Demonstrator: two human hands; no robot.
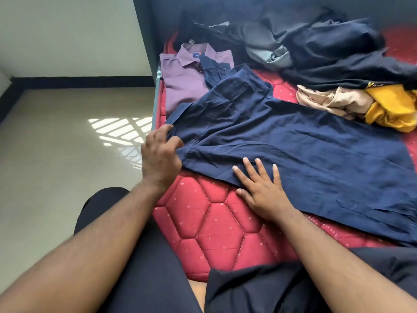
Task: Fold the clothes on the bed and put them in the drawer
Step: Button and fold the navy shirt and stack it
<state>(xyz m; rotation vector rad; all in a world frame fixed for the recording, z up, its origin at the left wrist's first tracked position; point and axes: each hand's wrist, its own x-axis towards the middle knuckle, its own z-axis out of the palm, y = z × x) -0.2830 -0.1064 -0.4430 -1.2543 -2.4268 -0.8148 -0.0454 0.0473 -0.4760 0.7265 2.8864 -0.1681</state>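
A navy blue shirt (293, 141) lies spread across the red quilted mattress (214, 227). My left hand (161, 154) is at the shirt's left edge, its fingers curled round the fabric near the collar end. My right hand (261, 188) lies flat with straight fingers pressing the shirt's near hem onto the mattress. A folded purple shirt (185, 77) sits at the bed's far left corner, partly under the navy shirt's sleeve.
A heap of dark and grey clothes (316, 41) fills the back of the bed. A beige garment (331, 100) and a yellow one (392, 107) lie at the right. Tiled floor (67, 143) is on the left, past the bed's metal edge (156, 105). No drawer is in view.
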